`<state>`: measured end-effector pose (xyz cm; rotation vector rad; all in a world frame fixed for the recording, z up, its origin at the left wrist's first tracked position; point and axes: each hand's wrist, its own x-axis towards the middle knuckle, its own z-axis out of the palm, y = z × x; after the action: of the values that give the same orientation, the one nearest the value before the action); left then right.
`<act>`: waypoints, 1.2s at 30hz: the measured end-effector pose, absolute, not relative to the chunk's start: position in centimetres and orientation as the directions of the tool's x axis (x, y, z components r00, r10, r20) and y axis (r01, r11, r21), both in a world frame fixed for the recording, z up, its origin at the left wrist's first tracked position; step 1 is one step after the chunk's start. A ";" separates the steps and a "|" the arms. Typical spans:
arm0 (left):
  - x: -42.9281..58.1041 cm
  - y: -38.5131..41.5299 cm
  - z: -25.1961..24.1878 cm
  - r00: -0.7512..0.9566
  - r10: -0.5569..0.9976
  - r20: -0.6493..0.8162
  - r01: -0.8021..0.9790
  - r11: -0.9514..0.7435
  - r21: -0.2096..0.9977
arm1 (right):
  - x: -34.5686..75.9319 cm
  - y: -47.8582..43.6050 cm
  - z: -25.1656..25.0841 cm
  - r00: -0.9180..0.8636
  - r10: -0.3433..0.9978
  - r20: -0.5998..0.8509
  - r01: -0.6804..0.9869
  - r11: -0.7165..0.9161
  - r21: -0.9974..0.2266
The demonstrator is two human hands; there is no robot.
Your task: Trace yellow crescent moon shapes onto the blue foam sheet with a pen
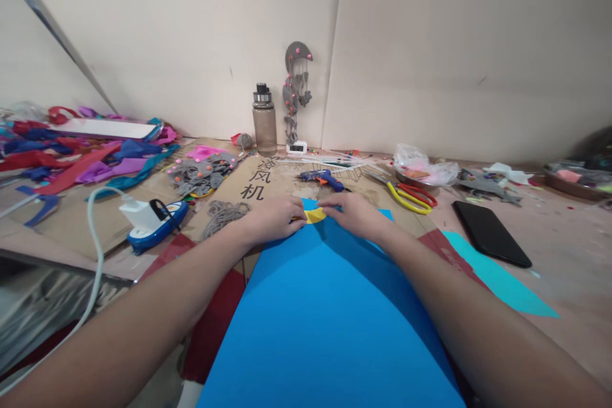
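A large bright blue sheet [329,319] stretches from the table toward me, its far edge beneath my hands. A small curved yellow piece [315,215] lies against that far edge. My left hand [277,217] pinches the yellow piece's left end, fingers closed. At its right end, my right hand [351,211] has its fingers bent down and pressed together on it. The fingertips of both hands are partly hidden. Just beyond them rests a blue hot glue gun [325,178].
Yellow- and red-handled cutters [408,197] and a black phone [490,233] lie to the right, near a turquoise offcut [502,277]. At left are a blue power strip [157,229], grey cord [224,217] and coloured felt scraps [95,159]. A bottle [265,124] stands behind.
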<state>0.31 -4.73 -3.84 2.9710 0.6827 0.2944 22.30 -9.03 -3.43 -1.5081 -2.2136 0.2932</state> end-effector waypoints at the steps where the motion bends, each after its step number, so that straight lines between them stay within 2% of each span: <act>1: 0.4 -4.9 -3.8 0.878 0.448 0.167 0.435 -0.893 0.112 | 22.9 -8.8 -3.2 -0.205 0.937 0.284 0.820 0.323 -0.472; 4: 0.3 -5.0 -3.6 0.870 0.463 0.169 0.448 -0.886 0.121 | 24.7 -7.9 -3.0 0.066 0.926 0.371 0.779 0.184 -0.600; 6: 0.3 -5.1 -3.5 0.864 0.471 0.177 0.453 -0.881 0.135 | 25.3 -7.6 -3.2 0.118 0.915 0.385 0.784 0.152 -0.602; 11: 0.4 -5.6 -3.3 0.857 0.488 0.166 0.473 -0.872 0.123 | 24.2 -8.2 -3.5 0.036 0.929 0.369 0.854 0.163 -0.494; 15: 0.6 -5.9 -3.4 0.829 0.540 0.147 0.537 -0.842 0.063 | 23.2 -8.6 -3.7 -0.143 0.945 0.293 0.822 0.278 -0.496; 20: 0.7 -6.2 -3.8 0.872 0.471 0.133 0.475 -0.880 0.003 | 23.1 -8.5 -4.5 -0.315 0.918 0.242 0.823 0.391 -0.411; 25: 1.1 -6.8 -3.9 0.861 0.495 0.120 0.503 -0.862 -0.056 | 23.0 -8.2 -4.9 -0.370 0.885 0.284 0.835 0.450 -0.315; 36: 1.4 -8.3 -3.4 0.827 0.550 0.119 0.561 -0.823 -0.088 | 22.4 -8.6 -5.4 -0.365 0.875 0.318 0.850 0.453 -0.271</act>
<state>1.40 -8.34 -3.37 3.1161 0.9513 0.1440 22.37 -8.62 -5.41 -1.4510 -2.2932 0.0832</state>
